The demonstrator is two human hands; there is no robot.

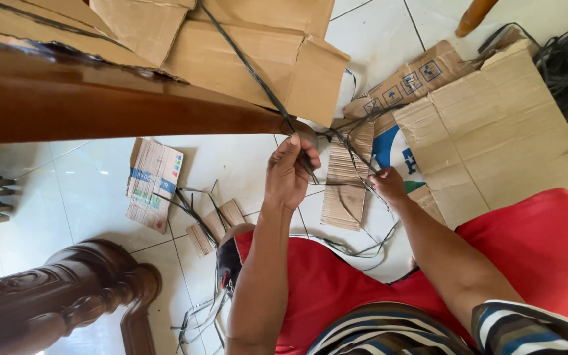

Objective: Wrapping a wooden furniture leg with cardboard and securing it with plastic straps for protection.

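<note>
Two hands (pixel 289 172) (pixel 388 185) on one dark strap (pixel 258 79)

- Above my left hand (pixel 290 172): the dark wooden beam (pixel 100 105) and stacked cardboard sheets (pixel 258 52) bar the way upward.
- Between my hands: taut black straps (pixel 336 138) cross the gap over a corrugated strip (pixel 346 184).
- Right of my right hand (pixel 388 184): a large flat cardboard panel (pixel 501 125) covers the floor.
- Left: bare white floor tiles (pixel 93 177) lie open up to a small printed carton piece (pixel 154 184).
</note>
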